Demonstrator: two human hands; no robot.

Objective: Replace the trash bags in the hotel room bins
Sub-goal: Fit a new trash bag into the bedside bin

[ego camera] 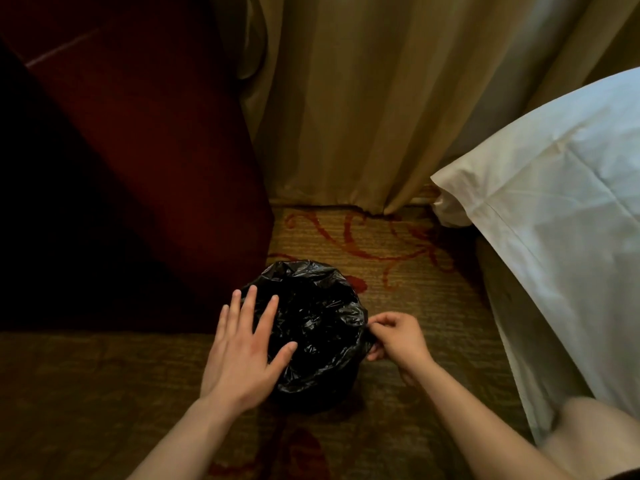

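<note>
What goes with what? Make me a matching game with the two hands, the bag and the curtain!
Things:
1. left hand
2. right hand
3. trash bag
4. curtain

States:
A. beige, hanging in folds
B. pinching the trash bag's edge
C. black and crinkly
D. fingers straight and spread

Pairs: 1-D, 2-B, 3-C, 4-A
</note>
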